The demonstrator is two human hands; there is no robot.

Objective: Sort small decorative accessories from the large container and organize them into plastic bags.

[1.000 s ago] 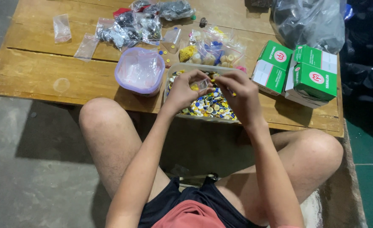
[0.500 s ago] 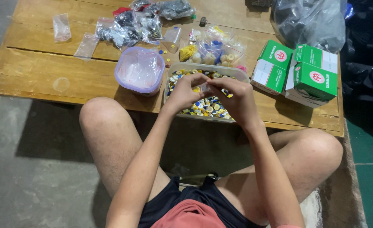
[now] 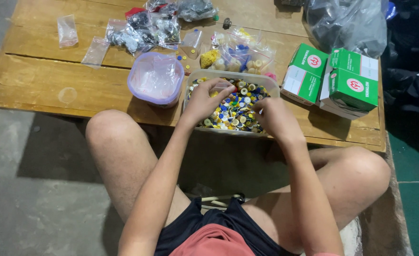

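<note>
1. Tub point(image 3: 271, 87) of small coloured caps point(image 3: 235, 111), mostly yellow, blue and white, at the near edge of the table point(image 3: 43, 90), between the knees.
2. Left hand point(image 3: 204, 99) down among the caps at the tub's left side, fingers curled; whether pinched on a cap, cannot tell.
3. Right hand point(image 3: 273, 118) over the tub's near right corner, fingers bent into the caps; grip hidden, cannot tell. Hands apart.
4. Tub heaped nearly full, so, by the look of it, much left to pick through.
5. Just left, touching or nearly so: purple bowl point(image 3: 156, 78) with only clear plastic inside, no caps visible.
6. Behind the tub: small clear bags point(image 3: 240, 52) of yellow, blue and pale pieces; further left, bags of dark parts point(image 3: 143, 28); two flat empty-looking bags point(image 3: 67, 31).
7. Right: green-and-white boxes point(image 3: 335, 78), closed; beyond, a large grey plastic sack point(image 3: 347, 21).
</note>
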